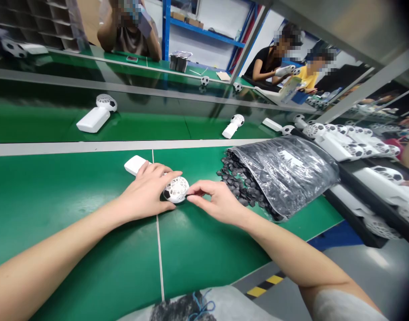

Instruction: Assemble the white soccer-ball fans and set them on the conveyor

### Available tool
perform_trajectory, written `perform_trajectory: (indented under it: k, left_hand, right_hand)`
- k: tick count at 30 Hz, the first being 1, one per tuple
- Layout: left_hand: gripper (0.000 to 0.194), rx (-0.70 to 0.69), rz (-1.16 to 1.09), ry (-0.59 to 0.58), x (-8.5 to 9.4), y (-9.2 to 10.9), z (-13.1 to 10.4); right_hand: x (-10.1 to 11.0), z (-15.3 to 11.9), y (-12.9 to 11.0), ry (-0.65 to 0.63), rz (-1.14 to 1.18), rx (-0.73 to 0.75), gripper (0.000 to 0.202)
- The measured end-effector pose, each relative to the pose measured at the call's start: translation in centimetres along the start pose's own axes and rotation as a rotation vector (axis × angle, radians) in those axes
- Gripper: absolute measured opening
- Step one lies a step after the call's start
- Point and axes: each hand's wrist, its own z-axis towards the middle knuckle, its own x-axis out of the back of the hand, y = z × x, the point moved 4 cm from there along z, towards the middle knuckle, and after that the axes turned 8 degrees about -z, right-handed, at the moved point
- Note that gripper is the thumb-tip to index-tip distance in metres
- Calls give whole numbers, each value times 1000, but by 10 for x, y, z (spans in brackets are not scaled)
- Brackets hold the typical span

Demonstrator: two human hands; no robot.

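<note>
**Left hand (147, 189) and right hand (217, 200) meet at a white plastic handheld device (135, 165) with a round, football-patterned lattice head (176, 188)**

At the far left of the near work area, the left forearm (73, 240) slants up from the lower left corner, and its hand lies palm down over the device's middle. The device rests on the green tabletop (90, 276), its long axis slanting: the blocky white handle end points away and to the left, and the lattice head lies nearer and to the right, face up. The left fingers are spread across the device, with the thumb along the head's near side and the fingertips along its far side.

Just right of the head, the right thumb and forefinger are drawn narrow at its rim, pinching what looks like a small dark piece (187, 195), though it is mostly hidden. The right forearm (284, 249) comes in from the lower right, elbow bent.

Farther right, loose black flat pieces (239, 180) spill from a clear plastic bag (291, 171) onto the tabletop. Beyond the bag, black trays (354, 196) hold more white football-patterned devices (381, 178).
</note>
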Motion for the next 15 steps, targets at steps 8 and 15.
perform_trajectory:
  k: [8, 15]
  left_hand:
    - [67, 69, -57, 52, -2, 6, 2]
    - [57, 64, -81, 104, -2, 8, 4]
  right_hand:
    - [-18, 4, 15, 52, 178, -113, 2]
    - [-19, 8, 27, 33, 197, -248, 26]
